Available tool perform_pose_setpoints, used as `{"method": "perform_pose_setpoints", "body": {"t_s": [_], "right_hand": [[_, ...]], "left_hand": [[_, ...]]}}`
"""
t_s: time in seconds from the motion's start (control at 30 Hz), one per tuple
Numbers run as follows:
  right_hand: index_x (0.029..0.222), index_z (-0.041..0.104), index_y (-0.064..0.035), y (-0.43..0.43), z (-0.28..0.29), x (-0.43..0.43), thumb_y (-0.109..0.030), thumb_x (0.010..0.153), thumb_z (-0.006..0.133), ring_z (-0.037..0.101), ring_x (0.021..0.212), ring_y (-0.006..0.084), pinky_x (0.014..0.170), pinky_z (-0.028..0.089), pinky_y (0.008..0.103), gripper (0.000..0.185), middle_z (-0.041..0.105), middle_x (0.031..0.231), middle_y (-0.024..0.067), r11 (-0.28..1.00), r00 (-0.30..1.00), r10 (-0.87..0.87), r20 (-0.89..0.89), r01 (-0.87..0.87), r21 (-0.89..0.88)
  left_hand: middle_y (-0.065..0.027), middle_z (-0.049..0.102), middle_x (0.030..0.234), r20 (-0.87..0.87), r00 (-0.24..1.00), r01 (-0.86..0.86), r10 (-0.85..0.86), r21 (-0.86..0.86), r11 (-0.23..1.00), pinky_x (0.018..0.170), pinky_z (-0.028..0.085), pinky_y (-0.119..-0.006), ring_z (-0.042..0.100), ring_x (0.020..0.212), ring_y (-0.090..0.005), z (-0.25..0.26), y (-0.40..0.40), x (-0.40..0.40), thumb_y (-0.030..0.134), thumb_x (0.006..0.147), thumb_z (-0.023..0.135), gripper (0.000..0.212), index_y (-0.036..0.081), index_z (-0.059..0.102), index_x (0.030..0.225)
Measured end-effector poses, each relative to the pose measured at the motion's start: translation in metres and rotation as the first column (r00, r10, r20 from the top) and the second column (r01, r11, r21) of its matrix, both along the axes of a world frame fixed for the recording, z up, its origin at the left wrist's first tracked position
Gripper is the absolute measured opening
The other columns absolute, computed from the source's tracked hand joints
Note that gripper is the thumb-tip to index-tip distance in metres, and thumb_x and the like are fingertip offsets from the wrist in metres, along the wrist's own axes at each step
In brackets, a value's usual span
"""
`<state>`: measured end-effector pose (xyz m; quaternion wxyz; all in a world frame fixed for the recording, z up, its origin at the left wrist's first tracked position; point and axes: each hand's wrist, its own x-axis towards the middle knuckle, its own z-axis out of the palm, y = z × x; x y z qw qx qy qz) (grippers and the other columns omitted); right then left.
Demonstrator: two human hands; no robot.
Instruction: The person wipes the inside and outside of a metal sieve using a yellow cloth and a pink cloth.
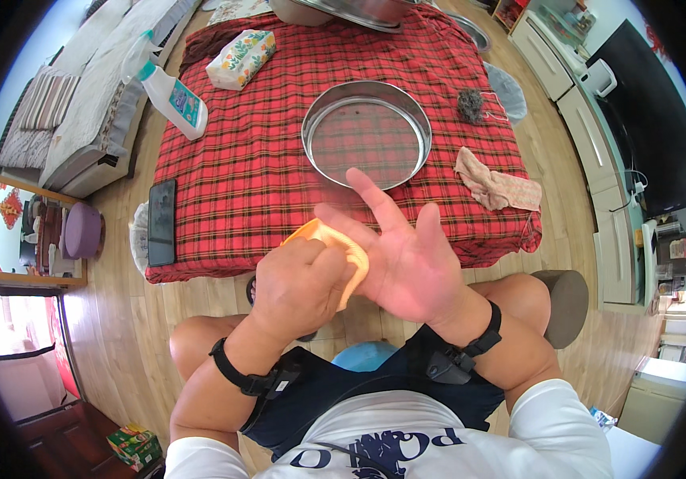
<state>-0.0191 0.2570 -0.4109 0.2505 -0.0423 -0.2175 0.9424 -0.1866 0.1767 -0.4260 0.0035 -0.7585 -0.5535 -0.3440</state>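
Note:
My left hand (301, 287) is closed around a ribbed orange cloth or glove (355, 263); its fist hides much of the piece, so I cannot tell which it is. Just right of it, my right hand (403, 263) holds nothing, with palm up and fingers spread. Its lower fingers lie close to the orange piece; contact is unclear. Beyond the fingertips, a round metal sieve (367, 141) rests on the red plaid tablecloth (247, 179), whose pattern shows through the mesh. A few dark specks are on the mesh.
Left on the table are a spray bottle (175, 102), a tissue pack (241, 60) and a dark tablet or phone (162, 221). A steel-wool scourer (470, 106) and crumpled pink cloth (496, 182) lie right. Metal basins (349, 15) stand at the far edge. A stool (564, 308) is beside my right knee.

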Motion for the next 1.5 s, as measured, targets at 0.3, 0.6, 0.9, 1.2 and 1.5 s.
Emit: {"method": "perform_pose_setpoints", "body": {"t_s": [0.3,0.6,0.9,1.2,1.5], "right_hand": [[0.164,-0.009,-0.0347,-0.003,0.018,0.006,-0.082,0.090,0.041,0.031,0.147,0.0531,0.112,0.035,0.0676,0.101,0.009,0.171,0.0167,0.986,0.994,0.104,0.022,-0.106,0.132],[0.165,-0.001,-0.0300,0.002,-0.010,-0.001,-0.080,0.095,0.037,0.040,0.143,0.0455,0.110,0.037,0.0663,0.095,0.021,0.167,0.0177,0.989,0.986,0.144,0.078,-0.145,0.004],[0.165,-0.006,-0.0313,-0.012,-0.014,0.002,-0.083,0.091,0.039,0.045,0.140,0.0335,0.109,0.040,0.0595,0.101,0.035,0.160,0.0129,0.975,0.967,0.211,0.145,-0.219,0.040],[0.165,-0.005,-0.0324,-0.013,-0.002,0.000,-0.084,0.089,0.040,0.034,0.148,0.0467,0.114,0.034,0.0628,0.102,0.026,0.164,0.0255,0.983,0.983,0.137,0.125,-0.150,0.103],[0.165,0.005,-0.0244,0.003,-0.013,0.003,-0.077,0.096,0.039,0.040,0.144,0.0416,0.115,0.034,0.0612,0.093,0.028,0.163,0.0250,0.997,0.987,-0.045,0.154,0.036,0.062]], "left_hand": [[-0.0168,0.063,0.068,0.283,0.722,-0.525,0.632,-0.372,0.766,0.055,0.050,-0.045,0.066,0.063,-0.0369,-0.009,0.007,-0.059,0.032,0.103,0.057,0.026,0.008,0.058,0.092],[-0.0129,0.065,0.102,0.323,0.924,-0.263,0.206,0.142,0.954,0.078,0.052,-0.038,0.063,0.089,-0.0245,-0.007,0.007,-0.025,0.016,0.092,0.071,0.022,0.003,0.061,0.106],[-0.0123,0.064,0.078,0.165,0.986,0.006,0.035,-0.239,0.971,0.058,0.049,-0.042,0.064,0.070,-0.0349,-0.002,0.010,-0.002,0.017,0.085,0.071,0.013,0.013,0.066,0.097],[-0.0037,0.058,0.078,0.835,0.323,-0.199,0.445,-0.400,0.895,0.067,0.048,-0.029,0.055,0.073,-0.0113,-0.015,0.028,-0.036,0.031,0.109,0.051,0.034,0.004,0.053,0.089],[-0.0133,0.062,0.091,0.061,0.997,0.035,-0.042,0.104,0.994,0.070,0.049,-0.040,0.061,0.084,-0.0327,-0.004,0.008,0.002,0.014,0.083,0.075,0.014,0.006,0.064,0.088]]}}
